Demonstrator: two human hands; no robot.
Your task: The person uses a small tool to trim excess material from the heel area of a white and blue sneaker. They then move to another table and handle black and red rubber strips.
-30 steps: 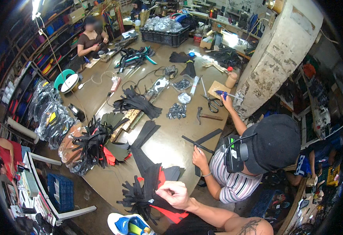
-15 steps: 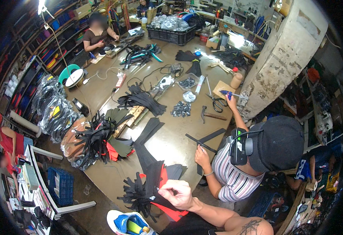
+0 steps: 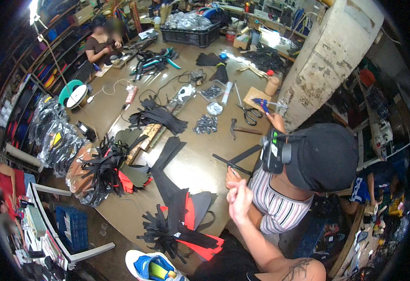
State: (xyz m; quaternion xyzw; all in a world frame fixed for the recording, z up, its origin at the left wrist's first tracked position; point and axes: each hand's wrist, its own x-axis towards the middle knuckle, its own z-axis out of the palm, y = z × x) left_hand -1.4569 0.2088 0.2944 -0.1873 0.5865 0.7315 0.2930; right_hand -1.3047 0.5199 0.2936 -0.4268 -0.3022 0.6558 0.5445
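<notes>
My right hand (image 3: 240,201) is raised over the table's near edge, beside a co-worker's hand. Its fingers are curled together, and whatever they hold, if anything, cannot be made out. Left of it lies a pile of black strips (image 3: 172,222) with red strips (image 3: 209,248) and grey ones, apart from my hand. A long black strap (image 3: 167,159) runs from the pile up the table. My left hand is out of view. The co-worker in a black cap (image 3: 324,154) holds a blue glue gun (image 3: 262,104) in one hand; the other hand is at a crossed black strap (image 3: 246,154).
A hammer (image 3: 247,130), scissors (image 3: 251,116), small dark pieces (image 3: 206,124) and black strips (image 3: 160,117) lie on the table. More black and red strips (image 3: 113,161) hang over its left edge. A pillar (image 3: 329,61) stands at the right. A shoe (image 3: 153,267) is below.
My right hand has lifted off the strip pile and moved up and right toward the co-worker. The strips stay on the table. The whole view has shifted slightly.
</notes>
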